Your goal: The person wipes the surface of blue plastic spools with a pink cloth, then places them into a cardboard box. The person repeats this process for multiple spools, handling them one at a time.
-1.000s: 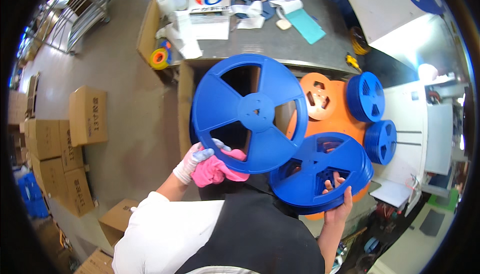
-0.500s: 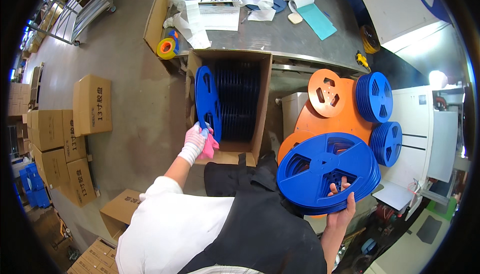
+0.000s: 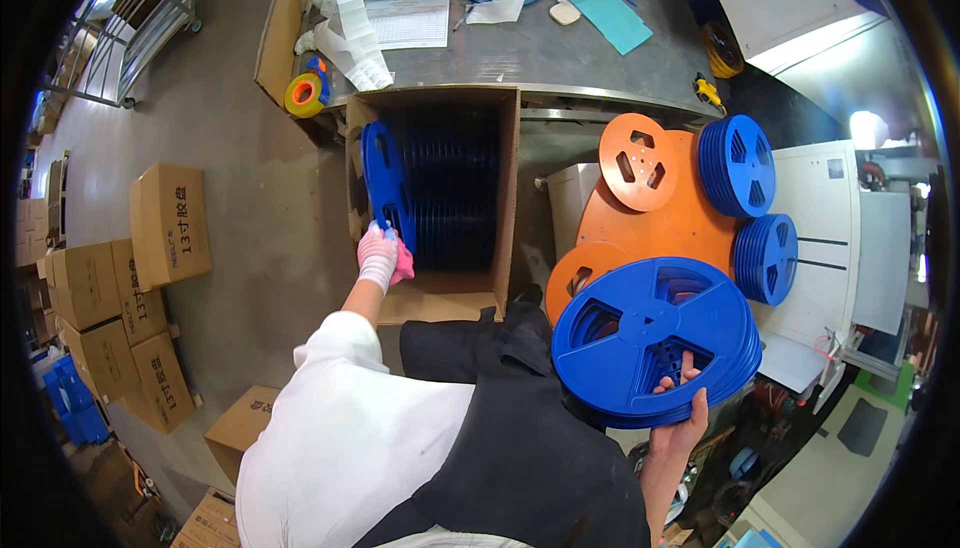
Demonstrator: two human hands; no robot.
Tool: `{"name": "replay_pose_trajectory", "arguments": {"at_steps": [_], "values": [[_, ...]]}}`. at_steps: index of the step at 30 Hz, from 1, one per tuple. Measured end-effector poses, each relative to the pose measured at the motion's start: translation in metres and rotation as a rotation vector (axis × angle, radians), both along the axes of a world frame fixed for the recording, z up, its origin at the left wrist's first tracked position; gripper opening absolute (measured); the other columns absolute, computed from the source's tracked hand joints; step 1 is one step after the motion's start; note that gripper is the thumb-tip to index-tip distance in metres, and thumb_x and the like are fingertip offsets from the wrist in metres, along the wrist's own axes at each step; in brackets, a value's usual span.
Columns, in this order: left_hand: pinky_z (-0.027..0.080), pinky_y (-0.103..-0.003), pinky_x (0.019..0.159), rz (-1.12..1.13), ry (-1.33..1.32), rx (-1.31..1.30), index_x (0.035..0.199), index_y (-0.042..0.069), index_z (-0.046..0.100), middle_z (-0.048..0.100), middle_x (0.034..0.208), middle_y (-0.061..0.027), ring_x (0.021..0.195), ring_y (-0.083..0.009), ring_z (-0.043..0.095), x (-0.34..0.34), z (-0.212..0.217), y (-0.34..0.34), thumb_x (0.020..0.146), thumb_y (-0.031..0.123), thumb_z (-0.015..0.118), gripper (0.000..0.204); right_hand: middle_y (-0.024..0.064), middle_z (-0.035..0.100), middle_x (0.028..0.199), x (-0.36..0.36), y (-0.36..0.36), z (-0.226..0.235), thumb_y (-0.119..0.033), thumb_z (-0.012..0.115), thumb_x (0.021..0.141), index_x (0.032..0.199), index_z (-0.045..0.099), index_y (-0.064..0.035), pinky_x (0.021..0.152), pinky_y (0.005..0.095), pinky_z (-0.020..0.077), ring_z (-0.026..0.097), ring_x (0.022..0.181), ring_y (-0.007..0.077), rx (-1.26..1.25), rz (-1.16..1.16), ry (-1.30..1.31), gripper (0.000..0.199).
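Note:
A flat blue reel (image 3: 378,170) stands on edge inside the left side of an open cardboard box (image 3: 430,306). My left hand (image 3: 378,254), in a white and pink glove, is closed on the reel's near edge. A pink cloth or loose glove part (image 3: 403,265) shows beside the fingers. Rows of dark blue reels (image 3: 455,188) fill the box to its right. On the right, my bare right hand (image 3: 682,416) grips a tilted stack of large blue reels (image 3: 608,348) from below, fingers coming up through an opening in them.
An orange board (image 3: 665,188) bears orange reels (image 3: 633,163) and two smaller-looking blue reel stacks (image 3: 742,166). Beyond the box stands a grey worktable (image 3: 500,63) with papers and a tape dispenser (image 3: 306,94). Closed cartons (image 3: 172,223) are piled at left; a metal cart (image 3: 140,33) stands far left.
My left hand has gone slightly farther into the box with the blue reel. The whole view has shifted a little. My right hand keeps its hold on the stack.

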State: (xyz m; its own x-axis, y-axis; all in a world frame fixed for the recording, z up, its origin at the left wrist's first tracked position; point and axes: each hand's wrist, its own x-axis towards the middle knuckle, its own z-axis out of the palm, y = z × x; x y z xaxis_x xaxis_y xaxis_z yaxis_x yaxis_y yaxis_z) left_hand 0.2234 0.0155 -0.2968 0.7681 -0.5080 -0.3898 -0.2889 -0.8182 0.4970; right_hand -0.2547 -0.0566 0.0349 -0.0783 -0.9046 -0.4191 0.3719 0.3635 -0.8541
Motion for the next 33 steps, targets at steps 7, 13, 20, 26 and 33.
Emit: {"name": "replay_pose_trajectory", "arguments": {"at_steps": [7,13,20,26,33], "values": [[0.052,-0.037,0.056,0.206,0.311,-0.21,0.107,0.009,0.057,0.062,0.071,-0.0077,0.061,-0.0213,0.064,-0.005,0.031,0.021,0.094,0.015,0.053,0.015,0.0188,0.029,0.156,-0.003,0.003,-0.002,-0.027,0.057,0.095,0.118,0.054,-0.0024,0.077,0.0369,0.0586,0.069,0.091,0.0251,0.001,-0.013,-0.023,0.034],[0.054,-0.034,0.074,-0.005,0.2,-0.069,0.109,0.006,0.06,0.069,0.09,-0.0097,0.08,-0.0216,0.067,0.009,0.008,-0.016,0.091,0.011,0.056,0.019,0.019,0.029,0.156,0.002,-0.001,0.0,-0.028,0.058,0.094,0.117,0.054,-0.0027,0.076,0.0364,0.0586,0.069,0.089,0.0247,0.015,0.006,0.002,0.035],[0.053,-0.036,0.077,-0.046,0.236,-0.127,0.107,0.007,0.06,0.069,0.092,-0.0102,0.082,-0.0261,0.067,0.007,-0.029,-0.009,0.091,0.015,0.057,0.018,0.0193,0.03,0.155,0.008,0.002,0.005,-0.029,0.059,0.092,0.114,0.054,-0.0036,0.075,0.0358,0.0583,0.069,0.087,0.0239,-0.01,0.024,0.025,0.034],[0.051,-0.036,0.085,-0.163,0.237,0.024,0.125,0.005,0.055,0.068,0.101,-0.0126,0.089,-0.0253,0.064,0.012,-0.038,-0.011,0.092,0.019,0.063,0.038,0.0195,0.028,0.156,0.011,0.001,0.006,-0.03,0.059,0.092,0.113,0.053,-0.005,0.073,0.0349,0.0557,0.065,0.086,0.0222,-0.002,0.008,-0.058,0.033],[0.045,-0.035,0.101,0.149,0.769,-0.26,0.144,0.004,0.041,0.056,0.133,-0.0176,0.118,-0.0284,0.056,0.001,-0.007,-0.016,0.091,0.015,0.065,0.059,0.0205,0.026,0.157,-0.009,-0.002,0.0,-0.037,0.069,0.086,0.102,0.052,-0.0055,0.063,0.0275,0.0425,0.051,0.07,0.0137,-0.161,0.083,-0.38,0.04]]}}
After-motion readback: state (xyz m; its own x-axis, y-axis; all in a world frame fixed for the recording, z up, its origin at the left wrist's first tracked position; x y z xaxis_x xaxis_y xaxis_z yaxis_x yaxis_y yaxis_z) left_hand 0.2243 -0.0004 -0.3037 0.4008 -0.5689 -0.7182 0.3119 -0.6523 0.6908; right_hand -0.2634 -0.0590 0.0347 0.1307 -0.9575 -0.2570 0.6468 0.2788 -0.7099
